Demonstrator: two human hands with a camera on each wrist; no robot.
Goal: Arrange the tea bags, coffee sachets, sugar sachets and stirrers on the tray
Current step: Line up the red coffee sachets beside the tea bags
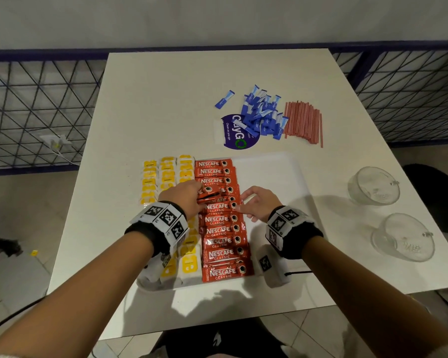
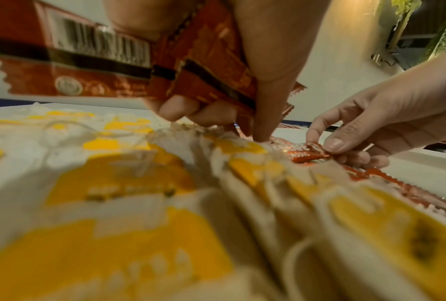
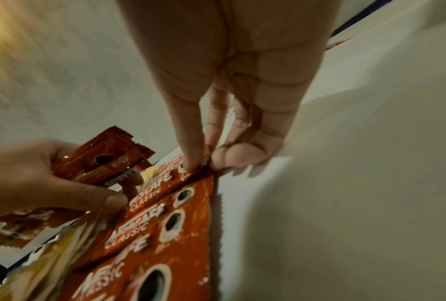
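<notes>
Head view: left hand (image 1: 185, 196) grips glossy red coffee sachets (image 1: 208, 193), right hand (image 1: 256, 204) pinches a laid sachet's (image 1: 219, 208) serrated end.

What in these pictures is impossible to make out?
- Tea bags near the left hand: head view, partly hidden by the wristband.
- Tea bag tag wording: left wrist view, blurred.
- How many coffee sachets the left hand holds: overlapping, cut off by the edge.
- Sugar sachets' print: head view, too small.
</notes>
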